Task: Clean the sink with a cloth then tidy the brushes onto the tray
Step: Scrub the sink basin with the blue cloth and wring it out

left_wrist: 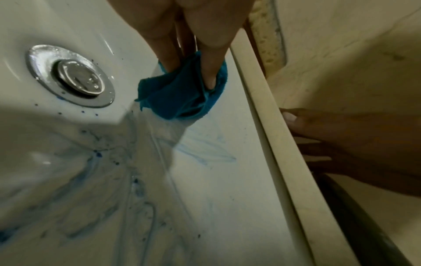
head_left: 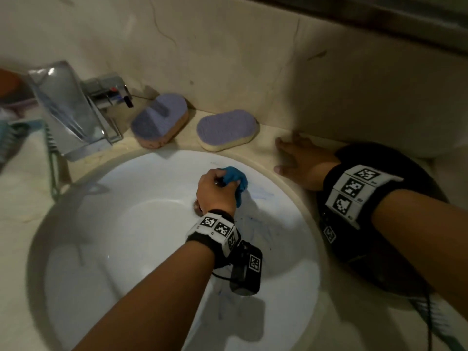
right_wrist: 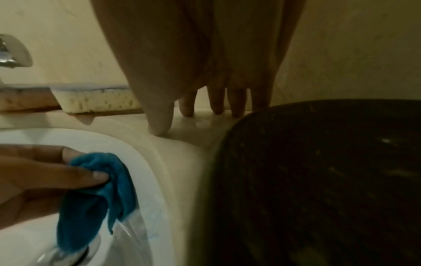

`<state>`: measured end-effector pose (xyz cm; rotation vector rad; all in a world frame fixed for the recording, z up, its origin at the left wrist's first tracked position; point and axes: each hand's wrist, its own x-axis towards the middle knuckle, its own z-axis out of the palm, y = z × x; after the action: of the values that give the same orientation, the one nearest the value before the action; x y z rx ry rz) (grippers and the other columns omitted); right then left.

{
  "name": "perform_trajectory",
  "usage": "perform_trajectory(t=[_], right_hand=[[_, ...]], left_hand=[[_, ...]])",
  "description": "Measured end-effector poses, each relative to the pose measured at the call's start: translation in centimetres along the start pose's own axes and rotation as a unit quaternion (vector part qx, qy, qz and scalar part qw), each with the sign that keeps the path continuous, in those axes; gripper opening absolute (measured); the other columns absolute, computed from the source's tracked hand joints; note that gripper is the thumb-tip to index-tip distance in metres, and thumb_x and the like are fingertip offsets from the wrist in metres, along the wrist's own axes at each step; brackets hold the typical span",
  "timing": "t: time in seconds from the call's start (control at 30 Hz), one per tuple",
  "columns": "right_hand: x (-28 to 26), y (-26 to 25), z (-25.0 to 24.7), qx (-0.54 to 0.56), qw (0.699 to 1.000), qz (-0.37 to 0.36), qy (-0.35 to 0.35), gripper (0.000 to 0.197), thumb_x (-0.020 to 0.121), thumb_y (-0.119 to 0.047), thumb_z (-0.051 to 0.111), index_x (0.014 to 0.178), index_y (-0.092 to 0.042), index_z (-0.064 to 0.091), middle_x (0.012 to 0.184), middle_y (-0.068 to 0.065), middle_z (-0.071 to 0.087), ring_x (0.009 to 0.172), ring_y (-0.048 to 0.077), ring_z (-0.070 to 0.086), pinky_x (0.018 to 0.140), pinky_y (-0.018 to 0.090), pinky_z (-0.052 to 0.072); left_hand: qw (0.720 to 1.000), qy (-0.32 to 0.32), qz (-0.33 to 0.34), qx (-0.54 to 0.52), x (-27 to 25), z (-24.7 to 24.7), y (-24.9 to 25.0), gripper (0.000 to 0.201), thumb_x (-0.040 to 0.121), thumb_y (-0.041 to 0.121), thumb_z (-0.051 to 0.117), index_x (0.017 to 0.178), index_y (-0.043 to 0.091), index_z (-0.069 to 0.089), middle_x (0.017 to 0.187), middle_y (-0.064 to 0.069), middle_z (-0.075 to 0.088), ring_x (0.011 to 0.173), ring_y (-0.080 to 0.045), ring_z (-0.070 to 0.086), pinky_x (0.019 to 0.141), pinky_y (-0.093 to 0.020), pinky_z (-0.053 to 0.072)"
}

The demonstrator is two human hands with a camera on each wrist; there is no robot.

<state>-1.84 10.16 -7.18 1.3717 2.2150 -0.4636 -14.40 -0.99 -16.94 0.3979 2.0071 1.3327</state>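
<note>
Inside the white sink (head_left: 121, 224), my left hand (head_left: 217, 190) grips a bunched blue cloth (head_left: 236, 179) and presses it against the far right wall of the basin, just beyond the chrome drain (left_wrist: 70, 75). Blue smears (left_wrist: 91, 171) streak the bowl near the drain. My right hand (head_left: 301, 162) rests flat on the counter to the right of the rim, fingers spread, holding nothing. Two purple-topped sponge brushes (head_left: 160, 120) (head_left: 228, 130) lie on the counter behind the sink. A round black tray (head_left: 374, 262) sits right of the sink, under my right forearm.
A chrome faucet (head_left: 68, 107) stands at the back left of the sink. A teal ribbed object (head_left: 15, 140) lies at the far left edge. A beige tiled wall (head_left: 253, 59) closes the back of the counter.
</note>
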Motion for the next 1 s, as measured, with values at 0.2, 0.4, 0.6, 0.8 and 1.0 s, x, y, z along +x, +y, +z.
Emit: perform_trajectory(t=[0.2, 0.4, 0.6, 0.8, 1.0], right_hand=[[1.1, -1.2, -0.3, 0.038, 0.998, 0.023, 0.036, 0.083, 0.082, -0.059, 0.055, 0.148, -0.025, 0.016, 0.157, 0.007, 0.012, 0.145, 0.026, 0.013, 0.116, 0.038, 0.020], [1.5, -1.4, 0.4, 0.028, 0.998, 0.037, 0.047, 0.082, 0.081, -0.060, 0.054, 0.148, -0.028, 0.018, 0.156, 0.005, 0.014, 0.144, 0.029, 0.014, 0.116, 0.044, 0.023], [1.4, -1.5, 0.3, 0.027, 0.998, 0.048, 0.038, 0.083, 0.081, -0.060, 0.054, 0.148, -0.031, 0.015, 0.157, 0.003, 0.010, 0.145, 0.028, 0.010, 0.116, 0.044, 0.022], [0.8, -1.5, -0.1, 0.041, 0.998, 0.037, 0.033, 0.082, 0.083, -0.058, 0.054, 0.148, -0.030, 0.014, 0.157, 0.005, 0.008, 0.145, 0.029, 0.010, 0.116, 0.043, 0.023], [0.7, -1.6, -0.2, 0.033, 0.998, 0.040, 0.032, 0.081, 0.083, -0.059, 0.053, 0.148, -0.032, 0.014, 0.157, 0.006, 0.008, 0.144, 0.029, 0.014, 0.113, 0.043, 0.025]], left_hand=[[0.994, 0.113, -0.011, 0.000, 1.2, -4.1, 1.0, 0.016, 0.084, 0.012, 0.066, 0.099, 0.005, 0.062, 0.096, -0.005, 0.062, 0.086, -0.015, 0.054, 0.069, -0.011, 0.036], [0.997, 0.072, -0.009, -0.009, 0.9, -2.1, 1.2, 0.018, 0.078, 0.006, 0.071, 0.096, 0.005, 0.067, 0.097, -0.008, 0.068, 0.083, -0.015, 0.058, 0.074, -0.016, 0.043], [0.998, 0.030, -0.011, -0.061, 0.0, -2.1, 0.3, 0.029, 0.080, 0.003, 0.069, 0.108, 0.009, 0.067, 0.108, -0.007, 0.067, 0.096, -0.018, 0.064, 0.088, -0.024, 0.051], [0.996, 0.042, 0.001, -0.074, -0.5, 0.0, 0.3, 0.034, 0.070, 0.003, 0.075, 0.091, 0.028, 0.064, 0.106, -0.004, 0.066, 0.093, -0.021, 0.066, 0.089, -0.038, 0.055], [0.996, -0.020, -0.044, -0.076, -2.1, 1.8, -0.5, 0.021, 0.074, -0.002, 0.071, 0.088, 0.013, 0.067, 0.083, 0.000, 0.063, 0.068, -0.007, 0.058, 0.059, -0.005, 0.048]])
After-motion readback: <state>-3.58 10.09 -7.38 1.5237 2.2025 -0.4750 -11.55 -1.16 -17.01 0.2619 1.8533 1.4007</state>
